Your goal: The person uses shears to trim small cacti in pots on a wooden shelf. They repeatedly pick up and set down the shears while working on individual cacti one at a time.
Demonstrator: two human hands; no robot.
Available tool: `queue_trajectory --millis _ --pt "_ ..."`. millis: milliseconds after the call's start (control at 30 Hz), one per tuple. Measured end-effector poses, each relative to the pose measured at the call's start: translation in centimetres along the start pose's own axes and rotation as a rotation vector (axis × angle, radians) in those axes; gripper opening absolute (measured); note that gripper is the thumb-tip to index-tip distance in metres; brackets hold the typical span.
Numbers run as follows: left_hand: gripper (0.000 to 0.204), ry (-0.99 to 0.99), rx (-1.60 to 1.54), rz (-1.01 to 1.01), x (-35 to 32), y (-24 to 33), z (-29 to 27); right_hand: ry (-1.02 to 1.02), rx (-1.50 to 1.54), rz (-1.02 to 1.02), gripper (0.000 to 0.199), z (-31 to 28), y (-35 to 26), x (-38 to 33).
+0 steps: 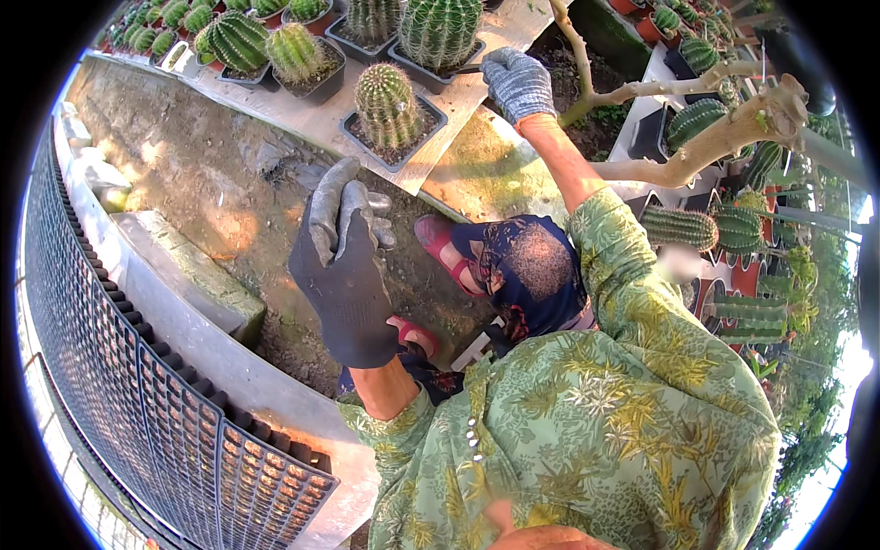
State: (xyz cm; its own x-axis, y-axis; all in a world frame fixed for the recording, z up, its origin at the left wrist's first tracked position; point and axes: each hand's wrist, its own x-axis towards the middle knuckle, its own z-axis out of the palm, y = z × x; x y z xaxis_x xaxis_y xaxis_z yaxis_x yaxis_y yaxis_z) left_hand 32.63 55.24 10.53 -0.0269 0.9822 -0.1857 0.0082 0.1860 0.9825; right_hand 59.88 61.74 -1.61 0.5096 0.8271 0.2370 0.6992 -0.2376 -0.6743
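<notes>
My left hand (346, 261), in a dark grey coated glove, is raised over the soil path. Its fingers are apart and loosely bent, with nothing visible in them. Just beyond it, a round spiny cactus (387, 105) stands in a square black pot (397, 161) at the table's corner. My right hand (519, 84), in a mottled grey knit glove, is stretched forward at the table edge. Its fingers are curled closed beside the pot of a larger green cactus (441, 32). A thin dark piece shows at its fingertips; what it is I cannot tell.
Several more potted cacti crowd the pale tabletop (275, 96). A cut, bare branch (706, 151) reaches in from the right, before more pots of cacti (678, 227). At left, black seedling trays (174, 403) line a low wall. A concrete block (188, 266) lies on the soil.
</notes>
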Motion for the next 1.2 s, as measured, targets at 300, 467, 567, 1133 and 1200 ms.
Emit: queue_trajectory --millis 300,467,567,1133,1200 --pt "0.02 -0.009 -0.031 0.004 0.2 -0.2 0.2 0.069 0.022 -0.016 0.016 0.9 0.5 -0.1" --pt "0.027 -0.05 0.09 0.03 0.2 -0.1 0.0 0.042 0.078 0.05 0.018 0.5 0.4 -0.4" --pt "0.027 -0.041 0.096 0.02 0.1 -0.1 0.1 -0.008 0.157 0.111 0.017 0.2 -0.1 -0.9" --pt "0.023 -0.018 -0.002 0.028 -0.1 -0.2 0.1 -0.029 0.211 0.18 0.014 -4.6 -1.5 -3.8" --pt "0.023 -0.03 -0.016 0.054 -0.3 -0.3 0.0 -0.026 -0.002 0.116 0.016 -4.4 -0.7 -4.3"
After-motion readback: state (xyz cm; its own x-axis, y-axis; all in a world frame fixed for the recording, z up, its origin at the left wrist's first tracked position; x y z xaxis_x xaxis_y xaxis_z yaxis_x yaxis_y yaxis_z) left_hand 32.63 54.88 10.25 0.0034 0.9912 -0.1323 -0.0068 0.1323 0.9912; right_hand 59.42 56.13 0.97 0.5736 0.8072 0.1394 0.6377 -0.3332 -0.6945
